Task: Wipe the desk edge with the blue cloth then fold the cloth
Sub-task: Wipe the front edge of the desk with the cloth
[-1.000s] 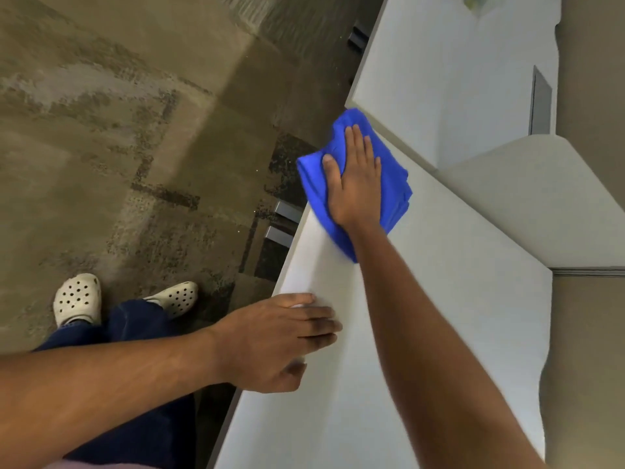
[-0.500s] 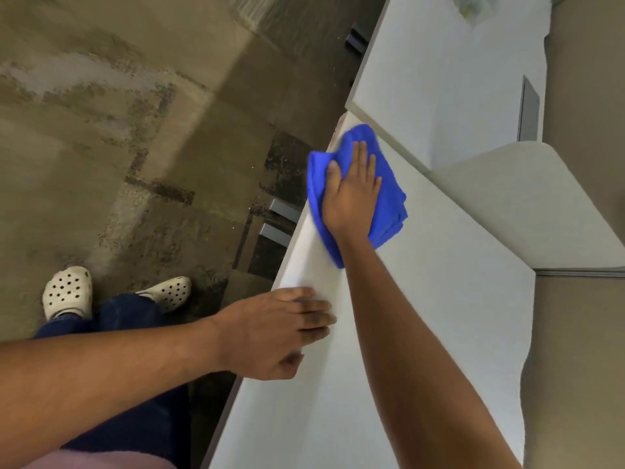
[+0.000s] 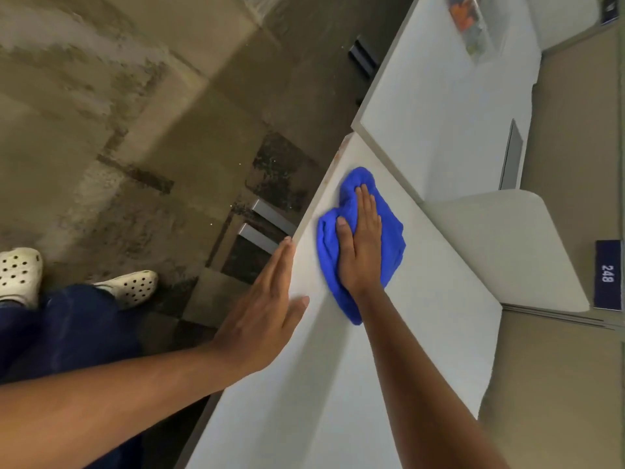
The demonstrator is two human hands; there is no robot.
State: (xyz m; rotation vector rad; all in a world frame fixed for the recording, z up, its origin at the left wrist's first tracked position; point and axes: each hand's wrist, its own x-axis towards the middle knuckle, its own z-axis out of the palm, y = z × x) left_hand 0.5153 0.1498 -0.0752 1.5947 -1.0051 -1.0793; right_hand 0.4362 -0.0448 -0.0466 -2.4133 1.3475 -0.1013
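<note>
A bunched blue cloth (image 3: 392,238) lies on the white desk (image 3: 422,333), a little in from its left edge and near the far corner. My right hand (image 3: 358,245) presses flat on top of the cloth, fingers together and pointing away from me. My left hand (image 3: 267,306) rests flat along the desk's left edge with fingers straight, thumb on the desktop. It holds nothing and sits just left of the cloth.
A second white desk (image 3: 439,96) adjoins at the far end, with a colourful item (image 3: 468,25) on it. A beige divider panel (image 3: 507,245) stands to the right with a "248" sign (image 3: 608,274). Carpeted floor, drawer handles (image 3: 267,225) and my feet lie to the left.
The cloth and my right hand have slid in from the desk's edge onto the top. My left hand has straightened out and moved forward along the edge toward the cloth.
</note>
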